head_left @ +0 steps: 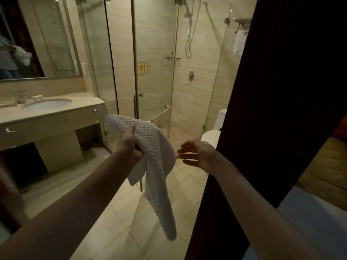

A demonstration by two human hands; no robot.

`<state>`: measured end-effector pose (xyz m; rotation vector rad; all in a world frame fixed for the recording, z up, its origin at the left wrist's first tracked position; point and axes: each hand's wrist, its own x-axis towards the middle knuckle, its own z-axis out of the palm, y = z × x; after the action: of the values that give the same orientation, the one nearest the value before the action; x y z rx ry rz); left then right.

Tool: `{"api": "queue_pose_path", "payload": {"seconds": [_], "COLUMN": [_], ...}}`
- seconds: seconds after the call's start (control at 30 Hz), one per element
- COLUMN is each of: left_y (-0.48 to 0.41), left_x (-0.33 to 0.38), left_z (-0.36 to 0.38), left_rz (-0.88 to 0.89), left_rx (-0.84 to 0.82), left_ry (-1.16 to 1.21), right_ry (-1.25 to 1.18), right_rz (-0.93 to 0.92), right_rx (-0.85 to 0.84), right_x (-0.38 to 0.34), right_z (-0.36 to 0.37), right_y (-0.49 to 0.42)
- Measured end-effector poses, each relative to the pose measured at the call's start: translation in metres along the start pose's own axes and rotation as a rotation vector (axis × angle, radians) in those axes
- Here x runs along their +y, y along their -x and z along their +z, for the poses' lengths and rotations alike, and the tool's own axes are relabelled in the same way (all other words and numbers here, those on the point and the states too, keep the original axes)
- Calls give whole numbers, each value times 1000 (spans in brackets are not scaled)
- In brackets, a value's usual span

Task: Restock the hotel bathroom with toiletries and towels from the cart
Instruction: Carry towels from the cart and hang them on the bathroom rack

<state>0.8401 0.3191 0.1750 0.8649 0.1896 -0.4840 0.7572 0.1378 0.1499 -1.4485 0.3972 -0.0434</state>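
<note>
View from a bathroom doorway. At the centre, the left grip (129, 145) has its fingers curled tight around a white waffle-weave towel (159, 184). The towel drapes over the fist and hangs towards 6 o'clock above the tiled floor (122, 212). The right grip (199, 154), at 3 o'clock of the towel and just beside it, is spread wide with straight fingers and has hold of nothing. A sink worktop (56, 113) sits at 9 o'clock, a glass shower (154, 72) at 12, and a toilet (210, 136) at 3.
</note>
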Motion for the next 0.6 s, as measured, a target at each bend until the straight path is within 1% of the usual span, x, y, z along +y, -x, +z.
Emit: {"api": "queue_pose_path", "payload": {"seconds": [0.1, 0.17, 0.23, 0.37, 0.43, 0.5, 0.57, 0.6], "left_y": [-36, -59, -77, -104, -119, -133, -147, -155], "left_x": [0, 1, 3, 12, 20, 24, 24, 24], "left_z": [-2, 0, 5, 16, 22, 30, 36, 38], "left_rz": [-33, -9, 19, 59, 68, 80, 82, 73], "left_rx": [42, 118, 150, 124, 96, 70, 71, 70], "left_ry": [56, 121, 162, 211, 214, 200, 190, 194], "right_ry": [-34, -110, -150, -72, -63, -150, -306, -372], "right_rz": [12, 32, 80, 240, 319, 366, 415, 436], "right_rx": [-35, -49, -108, -305, -312, -298, -304, -278], "right_x": [-7, -9, -11, 2, 16, 31, 46, 51], "right_z": [18, 30, 39, 51, 59, 66, 71, 74], "right_y": [-25, -40, -51, -76, -88, -103, -123, -133]}}
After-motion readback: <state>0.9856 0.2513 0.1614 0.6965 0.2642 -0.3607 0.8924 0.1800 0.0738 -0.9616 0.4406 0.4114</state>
